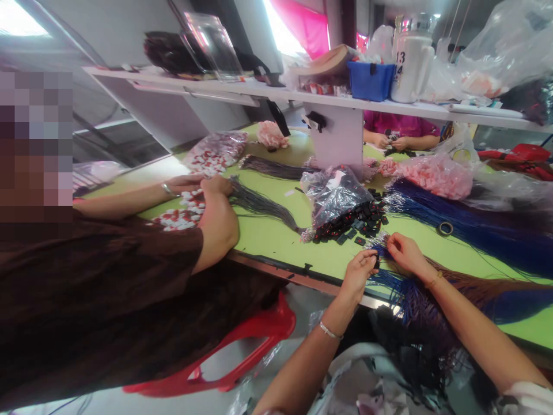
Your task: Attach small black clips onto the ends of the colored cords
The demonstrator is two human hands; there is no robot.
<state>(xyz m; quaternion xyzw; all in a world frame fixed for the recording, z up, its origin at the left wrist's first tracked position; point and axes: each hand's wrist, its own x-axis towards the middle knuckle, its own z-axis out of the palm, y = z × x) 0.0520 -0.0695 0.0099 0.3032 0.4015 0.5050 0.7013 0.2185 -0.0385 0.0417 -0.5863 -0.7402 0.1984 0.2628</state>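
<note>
My left hand (359,272), a silver bangle on its wrist, pinches a small black plastic connector (377,262) at the table's front edge. Just to its right, my right hand (404,252) has its fingers closed over the silvery tips of a bundle of thin wires (382,239); whether a single wire is between them I cannot make out. From under my hands, blue and brown wires (458,268) run off to the right, and more hang over the edge. Beyond my left hand lies a heap of loose black connectors (354,222), spilling from a clear plastic bag (334,193).
To the left, a co-worker (173,242) handles dark wires (263,199) beside red and white pieces (184,213). Another person (400,129) sits opposite. A shelf (276,92) crosses above the green table (259,233). A tape roll (444,229) lies at right; a red chair (259,340) stands below.
</note>
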